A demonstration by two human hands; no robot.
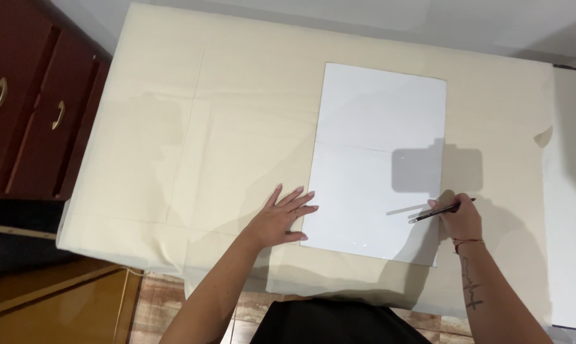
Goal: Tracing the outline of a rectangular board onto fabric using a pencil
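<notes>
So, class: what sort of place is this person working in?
Probably a room at home, used for drawing: a table under a cream cloth, a dark wooden chest of drawers beside it, and a white sheet with a pencil on it.

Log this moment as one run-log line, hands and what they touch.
left hand: flat beside white sheet, fingers at its edge | right hand: holds pencil, tip over sheet | surface: cream cloth
</notes>
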